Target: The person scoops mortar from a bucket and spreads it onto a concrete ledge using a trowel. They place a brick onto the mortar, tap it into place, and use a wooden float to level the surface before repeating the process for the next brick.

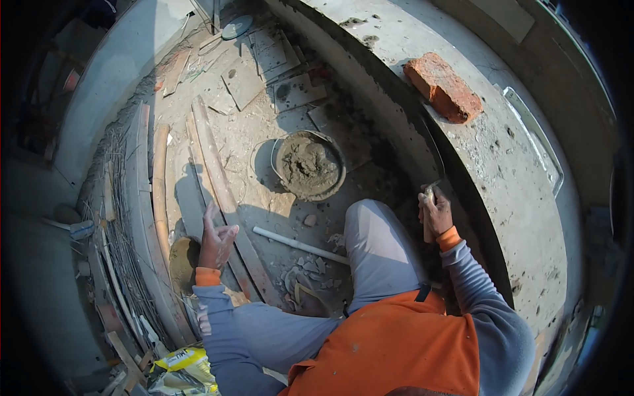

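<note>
My right hand (436, 212) is wrapped round the wooden handle of a trowel (428, 231), beside the dark inner side of the low curved wall (479, 228). The trowel's blade shows only as a thin edge near that surface, so I cannot tell whether it touches. My left hand (216, 243) hangs in the air over the planks, fingers apart and holding nothing, with pale dust on the skin. A bucket of wet mortar (309, 165) stands on the floor in front of my knees, between the two hands.
A broken brick (444, 88) lies on the wall's top. Long planks (221, 178), a bamboo pole (160, 191) and thin rods (125, 251) line the left side. A white pipe (297, 245), rubble and loose tiles (242, 84) lie on the floor. A yellow bag (185, 366) sits lower left.
</note>
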The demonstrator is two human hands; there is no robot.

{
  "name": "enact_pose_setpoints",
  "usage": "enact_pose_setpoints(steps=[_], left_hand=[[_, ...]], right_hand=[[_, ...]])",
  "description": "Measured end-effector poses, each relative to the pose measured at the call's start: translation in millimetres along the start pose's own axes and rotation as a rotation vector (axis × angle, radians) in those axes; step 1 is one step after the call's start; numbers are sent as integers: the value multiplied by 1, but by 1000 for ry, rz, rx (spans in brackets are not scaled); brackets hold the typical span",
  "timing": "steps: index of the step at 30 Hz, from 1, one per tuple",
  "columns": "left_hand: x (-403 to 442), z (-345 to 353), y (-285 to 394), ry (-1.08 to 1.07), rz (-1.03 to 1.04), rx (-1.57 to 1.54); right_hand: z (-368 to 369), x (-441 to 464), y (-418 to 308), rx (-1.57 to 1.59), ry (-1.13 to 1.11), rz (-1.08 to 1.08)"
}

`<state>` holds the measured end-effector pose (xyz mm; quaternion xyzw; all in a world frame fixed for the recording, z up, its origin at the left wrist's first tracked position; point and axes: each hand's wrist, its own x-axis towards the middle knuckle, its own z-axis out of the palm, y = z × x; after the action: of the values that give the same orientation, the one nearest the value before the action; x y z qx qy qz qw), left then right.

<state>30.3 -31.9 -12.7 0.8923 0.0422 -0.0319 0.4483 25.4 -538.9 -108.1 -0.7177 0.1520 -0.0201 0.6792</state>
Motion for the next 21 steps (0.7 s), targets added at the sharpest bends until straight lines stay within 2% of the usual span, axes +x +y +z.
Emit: enact_pose_setpoints(steps=[2, 6, 10, 17, 18, 21], left_hand=[[1, -1, 1, 9, -8, 21], [3, 4, 13, 26, -39, 23], [2, 7, 16, -37, -18, 39], [0, 8, 16, -12, -8, 15], [1, 7, 18, -6, -8, 24], [-1, 9, 20, 1, -31, 33]], right_hand=[[-10, 6, -16, -19, -34, 105], [-10, -22, -23, 57, 3, 8], [-6, -23, 3, 15, -4, -51], [1, 27, -20, -134, -59, 99], [2, 20, -24, -21, -34, 27], [2, -6, -26, 49, 5, -15]])
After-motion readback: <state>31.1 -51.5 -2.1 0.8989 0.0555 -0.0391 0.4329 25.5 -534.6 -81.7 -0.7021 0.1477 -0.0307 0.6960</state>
